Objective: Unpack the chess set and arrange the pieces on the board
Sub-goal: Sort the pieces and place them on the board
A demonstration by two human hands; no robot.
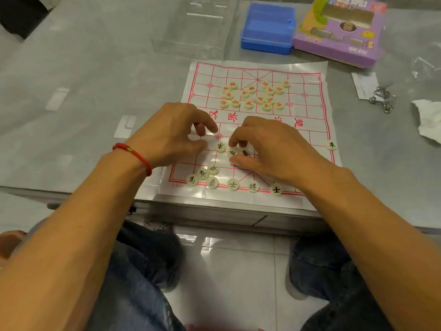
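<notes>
Two hands work over a thin, glossy plastic board sheet (307, 96) printed with a red grid, lying flat on a grey, faintly reflective surface (95, 80) with its near edge at the surface's lip; the left hand (171, 132), a red cord bracelet (133, 155) on its wrist, hovers with fingers curled and thumb and forefinger drawn close, and whether anything is between them cannot be told; the right hand (269, 146) pinches one of two small round cream discs (232, 153) with black characters, fingertips above and thumb below; another black-marked disc (220, 147) lies just beside, between the two hands; more black-marked discs (233, 184) sit along the sheet's near edge, a few bunched at the near left corner, and one lone disc (331, 145) rests at the right edge; a loose cluster of red-marked discs (253, 95) lies on the far half; beyond the sheet stand a blue plastic box (267, 29), a purple cardboard box (338, 34) and a clear plastic lid (198, 27); to the right lie metal rings (383, 99) and crumpled white paper (427, 118); below the surface's edge, pale glossy floor tiles (238, 271) show between knees in blue jeans (133, 271).
</notes>
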